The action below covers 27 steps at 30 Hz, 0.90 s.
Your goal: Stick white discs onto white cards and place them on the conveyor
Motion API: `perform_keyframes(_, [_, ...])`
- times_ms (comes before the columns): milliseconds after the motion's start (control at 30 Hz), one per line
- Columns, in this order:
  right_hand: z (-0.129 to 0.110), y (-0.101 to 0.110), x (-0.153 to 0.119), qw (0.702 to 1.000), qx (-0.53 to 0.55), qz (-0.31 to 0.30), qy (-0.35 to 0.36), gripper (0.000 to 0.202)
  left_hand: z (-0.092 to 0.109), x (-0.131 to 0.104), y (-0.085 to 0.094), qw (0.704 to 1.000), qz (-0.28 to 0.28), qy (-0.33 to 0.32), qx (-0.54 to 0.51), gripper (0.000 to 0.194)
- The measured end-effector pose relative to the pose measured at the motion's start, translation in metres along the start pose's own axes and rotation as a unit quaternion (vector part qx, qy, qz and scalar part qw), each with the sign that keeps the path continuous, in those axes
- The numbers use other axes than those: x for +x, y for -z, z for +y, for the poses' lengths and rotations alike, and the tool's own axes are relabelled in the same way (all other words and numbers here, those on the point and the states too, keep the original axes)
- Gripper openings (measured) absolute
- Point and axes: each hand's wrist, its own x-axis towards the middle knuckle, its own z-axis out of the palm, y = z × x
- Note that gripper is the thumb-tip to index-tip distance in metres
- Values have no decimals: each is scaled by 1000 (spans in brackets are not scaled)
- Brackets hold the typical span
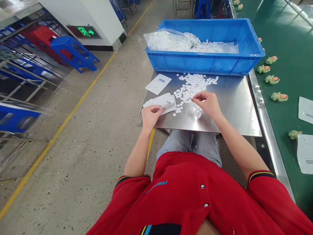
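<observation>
My left hand pinches the edge of a white flat pouch, whose near side lifts and folds a little. Under it, several more white pouches lie in a loose stack on the steel table. Thumb and forefinger of my right hand are closed together just over the right edge of a spread of small white discs. Whether a disc sits between those fingertips is too small to tell. Beyond the stack lies a single white pouch with a blue printed label.
A blue crate at the table's far end holds a clear bag and loose white discs. To the right runs a green conveyor belt with small green-and-orange figures and white pouches. Blue stools stand off left.
</observation>
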Motion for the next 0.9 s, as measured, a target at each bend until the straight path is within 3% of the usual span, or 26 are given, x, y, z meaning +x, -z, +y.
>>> perform_keyframes(133, [-8, -30, 1, 999, 14, -39, 17, 9, 5, -2, -2, 999, 11, -2, -43, 19])
perform_keyframes(267, [-11, -52, 8, 996, -65, -38, 54, 13, 14, -5, -2, 999, 4, -19, -47, 19])
perform_keyframes(400, [-9, -57, 13, 979, -142, -110, 98, 25, 21, -8, -3, 998, -15, -45, -36, 18])
perform_keyframes(533, [-9, -59, 13, 968, -111, -180, 135, 27, 18, -6, -6, 996, -22, -74, 35, 19])
perform_keyframes(667, [-20, -59, 10, 975, -79, -143, 150, 21, 4, 1, -9, 977, -21, -128, 167, 30])
perform_keyframes(767, [-27, -21, 9, 986, -63, -44, 151, 20, -8, 5, -9, 968, -39, -117, 219, 28])
perform_keyframes(833, [-21, 32, 7, 980, -90, 79, 157, 19, -14, 7, -8, 965, -50, -119, 227, 26])
perform_keyframes(900, [-2, 101, -1, 952, -129, 226, 162, 17, -17, 7, -8, 964, -46, -126, 228, 25])
